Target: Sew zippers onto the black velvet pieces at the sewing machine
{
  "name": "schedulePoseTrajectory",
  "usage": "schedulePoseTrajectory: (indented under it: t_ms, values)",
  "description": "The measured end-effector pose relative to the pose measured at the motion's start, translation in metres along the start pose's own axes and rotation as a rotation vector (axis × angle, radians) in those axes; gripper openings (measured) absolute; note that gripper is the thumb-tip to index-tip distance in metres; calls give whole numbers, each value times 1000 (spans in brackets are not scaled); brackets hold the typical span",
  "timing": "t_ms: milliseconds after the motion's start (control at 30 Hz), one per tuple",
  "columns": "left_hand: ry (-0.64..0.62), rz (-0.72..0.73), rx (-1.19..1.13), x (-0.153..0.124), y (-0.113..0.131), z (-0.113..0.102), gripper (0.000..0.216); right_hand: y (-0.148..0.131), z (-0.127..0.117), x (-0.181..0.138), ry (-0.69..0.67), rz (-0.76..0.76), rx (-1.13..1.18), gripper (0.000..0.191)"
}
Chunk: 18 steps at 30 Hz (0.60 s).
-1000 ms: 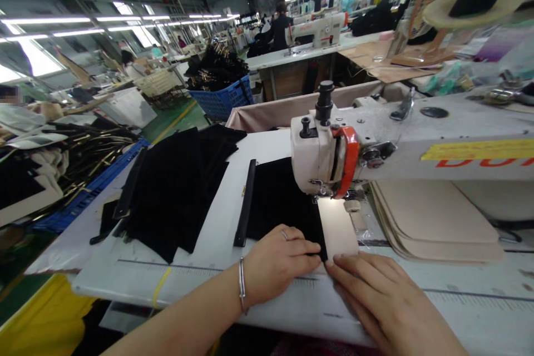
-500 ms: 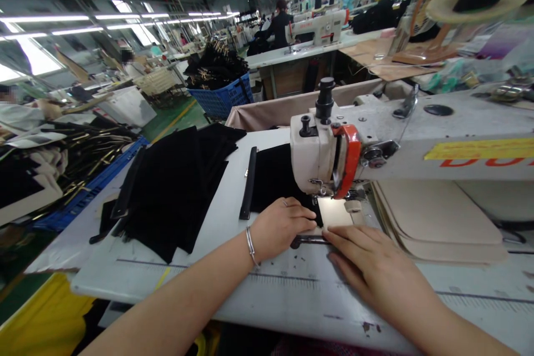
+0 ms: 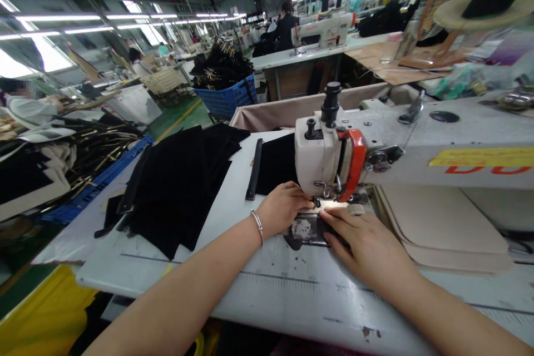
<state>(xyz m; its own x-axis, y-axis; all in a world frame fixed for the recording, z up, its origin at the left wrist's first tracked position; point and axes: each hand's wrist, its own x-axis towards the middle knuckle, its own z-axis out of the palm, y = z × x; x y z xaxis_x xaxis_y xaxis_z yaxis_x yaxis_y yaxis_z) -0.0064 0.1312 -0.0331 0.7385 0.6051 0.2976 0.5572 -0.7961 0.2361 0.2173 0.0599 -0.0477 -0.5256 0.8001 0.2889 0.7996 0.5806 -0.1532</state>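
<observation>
My left hand [image 3: 283,208], with a bracelet at its wrist, has its bent fingers closed on the near edge of a black fabric piece [image 3: 277,164], just left of the presser foot. A dark strip with a zipper pull [image 3: 254,169] runs along that piece's left side. My right hand [image 3: 362,236] lies with fingers stretched out over a small beige piece [image 3: 334,205] lit by the machine lamp. Both hands' fingertips are close to the needle area of the white sewing machine [image 3: 319,156]. The needle itself is hard to make out.
Black fabric pieces [image 3: 179,178] are piled on the table [image 3: 267,283] at left. Beige panels [image 3: 442,222] are stacked under the machine arm. Behind stand a blue crate [image 3: 225,94] and another sewing machine [image 3: 329,28]. Other people sit farther off.
Both hands have moved away from me towards the machine, and the black and beige pieces have slid the same way. The metal plate in front of the needle area now shows more.
</observation>
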Motion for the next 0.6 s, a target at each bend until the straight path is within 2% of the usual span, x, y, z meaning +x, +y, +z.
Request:
schedulePoseTrajectory:
  t_ms: [600]
  values:
    - [24,-99,-17,0,-4,9,24,-6,0,2,73,25,31,40]
